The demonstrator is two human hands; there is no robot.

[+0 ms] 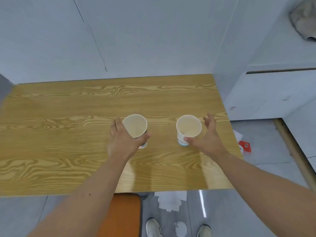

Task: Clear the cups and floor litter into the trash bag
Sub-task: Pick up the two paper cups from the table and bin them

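Two empty white paper cups stand upright on the wooden table (68,134). My left hand (122,139) wraps the left cup (135,125), thumb on its near side and fingers round its far left side. The right cup (189,127) has my right hand (207,139) beside it: the thumb tip touches its lower front, and the fingers are spread apart off its right side. On the floor lie litter pieces: white paper (171,200) under the table's near edge, a red packet (245,146) and a white tissue (238,134) to the right. No trash bag is clearly in view.
An orange chair seat (124,214) sits under the table's near edge. My two shoes (153,228) are on the grey floor with a small white round object (180,228) between them. White cabinets (273,93) stand right of the table. A grey crumpled thing (304,19) sits top right.
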